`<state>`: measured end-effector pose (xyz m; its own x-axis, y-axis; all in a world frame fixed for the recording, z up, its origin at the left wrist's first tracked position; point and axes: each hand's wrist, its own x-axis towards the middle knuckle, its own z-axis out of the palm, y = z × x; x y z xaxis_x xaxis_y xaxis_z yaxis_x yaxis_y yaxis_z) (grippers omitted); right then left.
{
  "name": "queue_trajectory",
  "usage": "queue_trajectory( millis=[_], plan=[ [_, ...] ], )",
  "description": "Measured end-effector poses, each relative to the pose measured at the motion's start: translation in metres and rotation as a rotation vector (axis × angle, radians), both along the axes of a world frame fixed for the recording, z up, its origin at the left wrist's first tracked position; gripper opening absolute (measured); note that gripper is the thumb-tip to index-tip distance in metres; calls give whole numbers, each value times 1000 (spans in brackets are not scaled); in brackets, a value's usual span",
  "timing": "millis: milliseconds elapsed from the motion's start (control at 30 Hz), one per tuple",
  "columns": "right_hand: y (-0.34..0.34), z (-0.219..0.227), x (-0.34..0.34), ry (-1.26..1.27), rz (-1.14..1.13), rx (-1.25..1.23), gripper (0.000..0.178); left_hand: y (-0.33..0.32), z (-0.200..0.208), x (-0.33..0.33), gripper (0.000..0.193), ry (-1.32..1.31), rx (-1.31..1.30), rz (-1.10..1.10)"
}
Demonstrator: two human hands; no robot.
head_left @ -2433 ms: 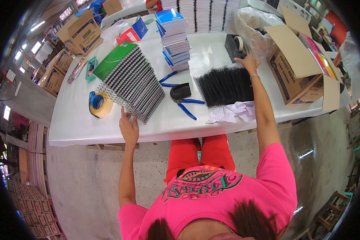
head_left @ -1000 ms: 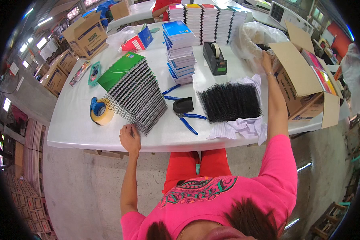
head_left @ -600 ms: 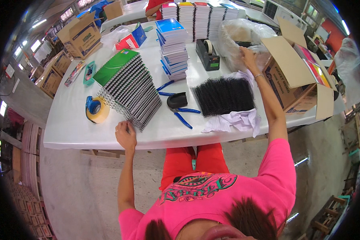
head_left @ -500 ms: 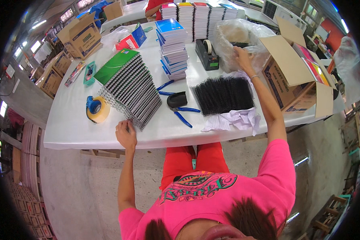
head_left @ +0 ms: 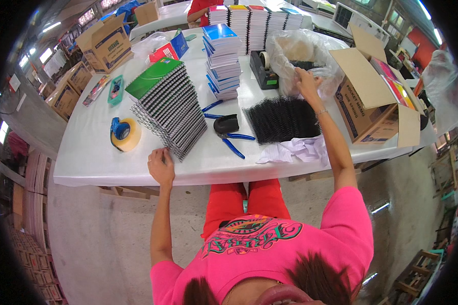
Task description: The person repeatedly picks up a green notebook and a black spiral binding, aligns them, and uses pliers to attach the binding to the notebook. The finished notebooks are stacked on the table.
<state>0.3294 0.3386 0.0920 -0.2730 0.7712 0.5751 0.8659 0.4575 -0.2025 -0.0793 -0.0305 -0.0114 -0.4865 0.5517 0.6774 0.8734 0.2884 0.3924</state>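
Note:
My left hand (head_left: 161,165) rests at the table's near edge, its fingers curled against the bottom corner of a tall stack of green-covered spiral notebooks (head_left: 170,109). Whatever those fingers may hold is hidden. Out to the right, my right hand (head_left: 308,84) grips the near lip of a clear plastic bag (head_left: 280,56), which has dark coils inside. Just below that hand lies a pile of black binding coils (head_left: 280,122) on crumpled white paper (head_left: 300,151). Blue-handled pliers (head_left: 234,147) and a black curved piece (head_left: 226,123) sit between the notebooks and the coils.
Blue-topped books (head_left: 222,66) are piled mid-table, beside a black tape dispenser (head_left: 263,71). A tape roll (head_left: 125,134) and a green basket (head_left: 115,90) lie to the left. An open carton (head_left: 364,112) stands at the right. Another person's red sleeve (head_left: 198,10) shows at the far table.
My right hand has drawn slightly toward me, and the bag's lip has shifted and spread. My left hand stays by the notebook stack, its fingers a little more curled.

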Motion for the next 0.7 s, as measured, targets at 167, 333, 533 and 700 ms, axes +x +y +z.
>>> queue_trajectory(
  millis=[167,333,533,700],
  plan=[
    [-5,7,9,-84,5,34,43,2,2,4,13,-23,2,-11],
    [-39,9,-10,77,58,240,43,0,1,2,14,-13,-9,4],
    [-113,2,-60,190,507,-98,27,-3,2,1,15,-22,-5,-3],
    [-184,-50,-111,66,547,-197,44,-1,5,4,15,-62,29,2]
  ],
)
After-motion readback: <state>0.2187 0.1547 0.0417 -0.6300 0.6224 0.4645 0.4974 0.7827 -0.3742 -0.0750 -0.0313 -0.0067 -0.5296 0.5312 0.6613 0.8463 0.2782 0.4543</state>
